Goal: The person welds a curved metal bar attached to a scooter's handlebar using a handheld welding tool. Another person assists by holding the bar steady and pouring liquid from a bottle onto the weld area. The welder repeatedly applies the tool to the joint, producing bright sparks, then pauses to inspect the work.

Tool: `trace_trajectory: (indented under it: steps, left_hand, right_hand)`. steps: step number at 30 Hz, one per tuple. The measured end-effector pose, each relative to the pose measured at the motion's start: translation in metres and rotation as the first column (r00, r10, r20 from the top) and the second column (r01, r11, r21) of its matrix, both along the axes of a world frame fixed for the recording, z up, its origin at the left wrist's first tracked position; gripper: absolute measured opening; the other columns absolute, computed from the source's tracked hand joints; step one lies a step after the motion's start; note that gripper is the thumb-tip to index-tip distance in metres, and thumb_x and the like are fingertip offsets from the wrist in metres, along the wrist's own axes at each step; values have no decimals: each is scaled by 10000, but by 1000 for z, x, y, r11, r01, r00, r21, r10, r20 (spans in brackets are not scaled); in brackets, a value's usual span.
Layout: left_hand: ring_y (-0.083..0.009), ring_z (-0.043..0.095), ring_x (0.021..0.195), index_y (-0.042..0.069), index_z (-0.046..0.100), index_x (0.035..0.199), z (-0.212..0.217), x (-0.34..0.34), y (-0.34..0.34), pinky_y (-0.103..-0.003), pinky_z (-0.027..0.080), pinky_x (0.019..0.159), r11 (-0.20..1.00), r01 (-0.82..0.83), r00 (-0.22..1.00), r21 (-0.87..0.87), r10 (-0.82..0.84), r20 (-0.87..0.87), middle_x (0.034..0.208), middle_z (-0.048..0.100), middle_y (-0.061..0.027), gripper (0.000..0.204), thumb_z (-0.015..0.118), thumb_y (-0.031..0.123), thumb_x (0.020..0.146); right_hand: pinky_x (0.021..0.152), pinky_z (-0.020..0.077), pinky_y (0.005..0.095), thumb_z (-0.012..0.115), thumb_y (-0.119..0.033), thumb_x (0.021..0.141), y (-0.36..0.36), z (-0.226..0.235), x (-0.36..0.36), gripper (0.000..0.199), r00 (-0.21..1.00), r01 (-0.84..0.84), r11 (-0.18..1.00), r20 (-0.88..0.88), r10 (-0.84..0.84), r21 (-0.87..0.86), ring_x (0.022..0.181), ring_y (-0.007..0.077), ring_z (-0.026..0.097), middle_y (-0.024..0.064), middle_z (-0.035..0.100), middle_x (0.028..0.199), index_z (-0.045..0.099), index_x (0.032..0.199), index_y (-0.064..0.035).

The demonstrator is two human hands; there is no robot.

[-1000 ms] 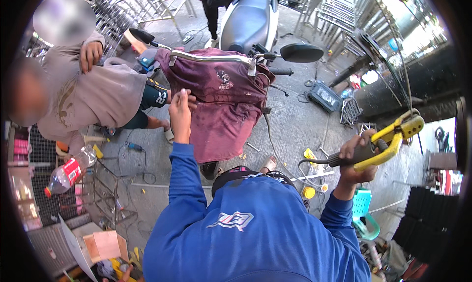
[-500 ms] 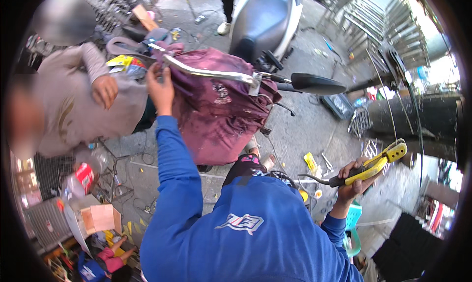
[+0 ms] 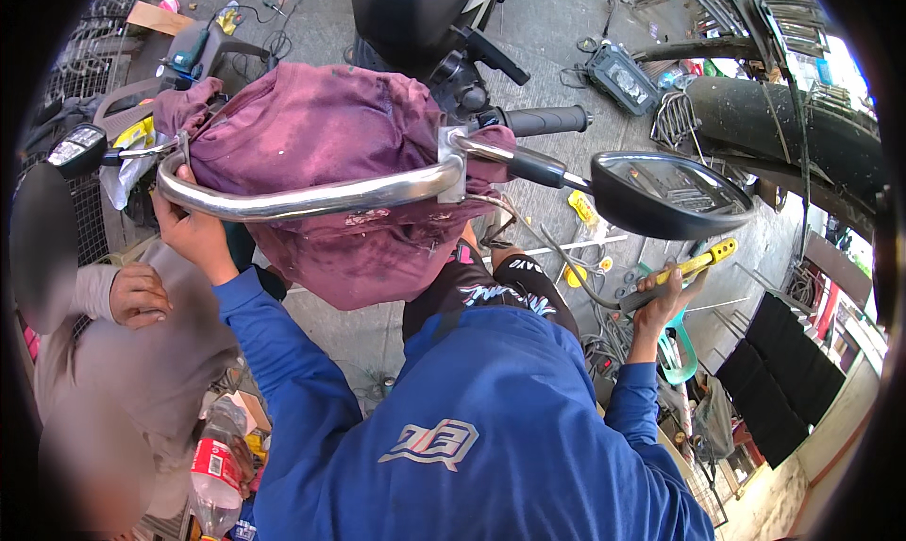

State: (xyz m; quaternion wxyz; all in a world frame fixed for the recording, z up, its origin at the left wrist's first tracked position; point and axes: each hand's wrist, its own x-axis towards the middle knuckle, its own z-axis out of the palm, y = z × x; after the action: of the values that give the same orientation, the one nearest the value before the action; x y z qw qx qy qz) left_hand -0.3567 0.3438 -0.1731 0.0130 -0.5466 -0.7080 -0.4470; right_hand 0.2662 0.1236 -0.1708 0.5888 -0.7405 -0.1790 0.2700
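A bent chrome tube bar (image 3: pixel 311 196) spans the handlebar area of a motorcycle, over a maroon cloth (image 3: pixel 321 116) draped across its front. My left hand (image 3: pixel 193 234) is closed round the bar's left end, fingers partly hidden behind the tube. At the bar's right end is a small metal plate (image 3: pixel 451 163), beside a black rubber grip (image 3: pixel 552 119) and a black mirror (image 3: pixel 661 196). Off to the right, my right hand (image 3: pixel 663 300) is wrapped round a yellow welding electrode holder (image 3: pixel 696 261) with a grey cable, apart from the bar. No rod shows in its jaw.
Another person's hand (image 3: pixel 140 294) rests at the left, near a plastic bottle (image 3: pixel 217 480). A second motorcycle's seat (image 3: pixel 415 12) stands ahead. A large dark cylinder (image 3: pixel 783 121) lies at the right. Cables and a black case (image 3: pixel 621 76) are on the concrete floor.
My left hand, with fingers apart near the bar before, now grips its left end. The bar and mirror appear nearer and larger. My right hand still holds the electrode holder, now lower and further left.
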Motion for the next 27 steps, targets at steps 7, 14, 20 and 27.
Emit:
trace_trajectory:
  steps: [7,14,20,27]
  left_hand:
    - [-229,683,1057,13,719,1181,16,5,2,-366,515,960,999,-25,999,-46,26,30,1145,748,-112,308,802,171,930]
    - [-303,696,1039,17,707,1209,34,6,7,-399,536,936,998,25,998,56,-22,-55,1130,730,-128,348,803,159,906]
    - [-320,683,985,25,707,1178,34,7,10,-397,543,881,996,26,992,85,-15,-129,1078,720,-123,328,789,81,865]
    - [-296,722,987,21,728,1127,34,15,-20,-393,553,881,992,-33,993,120,46,-106,1075,753,-127,279,814,154,898]
  right_hand:
    - [467,455,311,699,-286,980,-4,-34,24,628,980,198,963,23,-197,-182,588,142,513,46,528,823,378,1507,-168]
    - [467,443,286,785,-341,926,5,-22,23,841,991,131,966,44,-124,-225,600,152,525,77,542,1027,308,1597,-173]
    - [463,439,291,797,-362,909,17,-25,20,893,997,81,971,36,-74,-224,568,154,508,90,520,1076,283,1614,-167]
    - [483,442,297,764,-356,943,0,-28,14,774,999,46,974,-14,-51,-221,586,144,524,51,527,985,316,1545,-166]
